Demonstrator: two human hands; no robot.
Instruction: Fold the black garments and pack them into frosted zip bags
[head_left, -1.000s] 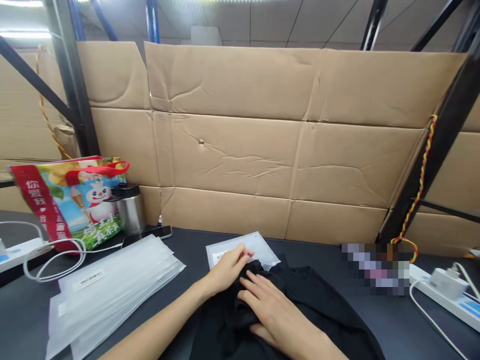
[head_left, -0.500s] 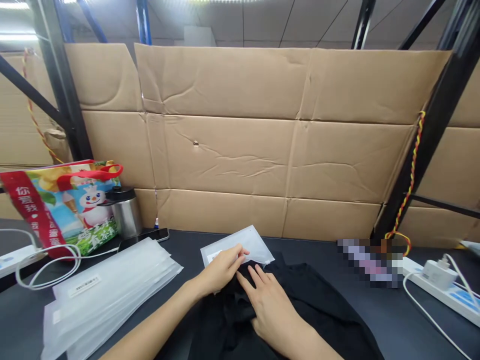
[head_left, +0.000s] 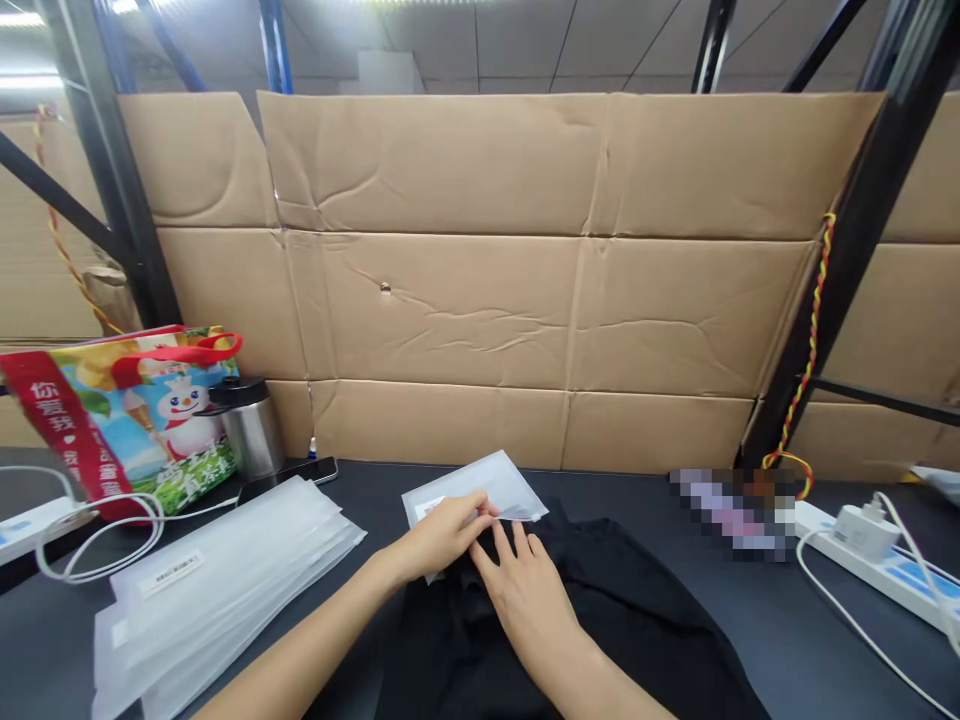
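Note:
A frosted plastic bag (head_left: 506,480) with a white label lies at the far side of a black garment (head_left: 645,610), which is spread over the near part of the table. My left hand (head_left: 448,535) is closed in a pinch at the bag's near edge, its thumb and forefinger together. My right hand (head_left: 525,600) rests on the garment with its fingers stretched and apart. Its fingertips reach the near edge of the bag, close to the left fingertips. Part of the garment and of the bag is hidden under my hands.
On the left lies a fanned stack of frosted bags (head_left: 225,590). Behind it are a phone (head_left: 289,478), a steel tumbler (head_left: 251,430) and a colourful tote bag (head_left: 150,410). Power strips (head_left: 885,560) with white cables lie at both sides. A cardboard wall (head_left: 457,310) closes the back.
My right hand has slid slightly away from me, so its fingertips now meet the bag's edge. My left hand keeps nearly the same place. The whole view has shifted a little.

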